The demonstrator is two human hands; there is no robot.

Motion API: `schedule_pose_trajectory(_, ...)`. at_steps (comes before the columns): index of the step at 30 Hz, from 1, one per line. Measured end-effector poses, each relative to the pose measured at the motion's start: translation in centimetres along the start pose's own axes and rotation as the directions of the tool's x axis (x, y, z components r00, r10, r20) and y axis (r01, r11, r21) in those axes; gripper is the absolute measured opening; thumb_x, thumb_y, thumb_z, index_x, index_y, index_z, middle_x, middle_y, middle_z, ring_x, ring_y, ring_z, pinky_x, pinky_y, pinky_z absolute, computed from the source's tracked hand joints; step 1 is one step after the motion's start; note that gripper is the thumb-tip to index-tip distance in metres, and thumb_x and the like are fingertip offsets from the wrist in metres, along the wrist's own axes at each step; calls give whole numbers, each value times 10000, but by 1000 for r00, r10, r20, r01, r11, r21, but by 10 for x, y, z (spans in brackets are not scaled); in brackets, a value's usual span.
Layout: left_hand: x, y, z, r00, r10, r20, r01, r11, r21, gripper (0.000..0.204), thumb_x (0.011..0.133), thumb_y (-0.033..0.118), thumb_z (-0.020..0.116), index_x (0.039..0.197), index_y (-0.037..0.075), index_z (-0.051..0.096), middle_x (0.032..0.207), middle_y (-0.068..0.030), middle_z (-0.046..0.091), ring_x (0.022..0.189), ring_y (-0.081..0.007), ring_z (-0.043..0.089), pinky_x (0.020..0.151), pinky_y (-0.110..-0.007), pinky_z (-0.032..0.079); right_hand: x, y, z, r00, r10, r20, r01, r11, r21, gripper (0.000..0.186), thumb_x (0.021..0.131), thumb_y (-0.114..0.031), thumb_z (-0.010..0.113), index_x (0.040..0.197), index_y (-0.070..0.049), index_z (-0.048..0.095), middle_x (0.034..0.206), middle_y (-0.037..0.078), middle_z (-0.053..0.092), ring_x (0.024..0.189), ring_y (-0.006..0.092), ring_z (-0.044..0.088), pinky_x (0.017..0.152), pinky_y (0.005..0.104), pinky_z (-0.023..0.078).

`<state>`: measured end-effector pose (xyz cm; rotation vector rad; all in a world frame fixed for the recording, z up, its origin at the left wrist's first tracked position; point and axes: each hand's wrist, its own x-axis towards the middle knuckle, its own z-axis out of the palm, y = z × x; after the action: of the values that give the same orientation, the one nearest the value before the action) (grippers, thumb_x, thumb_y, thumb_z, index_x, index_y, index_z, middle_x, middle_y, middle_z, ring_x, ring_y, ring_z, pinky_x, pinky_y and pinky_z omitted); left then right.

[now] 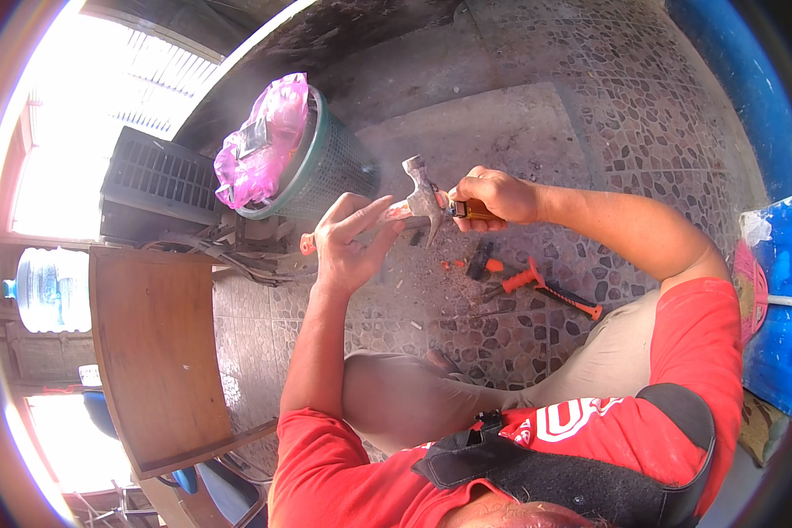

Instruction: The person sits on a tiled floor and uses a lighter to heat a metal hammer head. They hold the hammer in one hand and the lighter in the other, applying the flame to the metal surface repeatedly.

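My left hand (348,242) is closed round the handle of a claw hammer (424,201), whose orange handle end sticks out past my palm. The worn metal head sits crosswise between my two hands. In my right hand (495,198) is a small yellow-and-black tool (473,210); its exact kind is partly hidden by my fingers. Its dark end meets or lies close beside the hammer head. Below on the floor lie a black-headed tool with an orange part (484,262) and a tool with a red-orange grip and black handle (554,288).
A green basket (334,158) with a pink plastic bag (268,141) stands at the far left. Nearer on that side is a wooden panel (158,352). Orange bits and crumbs litter the pebble-patterned floor (642,123). Blue containers (783,334) border the right.
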<state>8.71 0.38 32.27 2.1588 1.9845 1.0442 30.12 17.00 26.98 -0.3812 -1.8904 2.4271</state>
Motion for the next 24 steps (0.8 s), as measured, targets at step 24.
schedule_pose_trajectory(24, 1, 2, 1, 1000, 7, -25, -6, 1000, 7, 357, 699, 86, 855, 1044, 48, 768, 857, -87, 678, 734, -196, 666, 632, -315, 511, 3, 6, -3, 1000, 7, 1, -7, 998, 68, 472, 963, -293, 402, 729, 26, 660, 585, 95, 577, 469, 140, 483, 408, 287, 370)
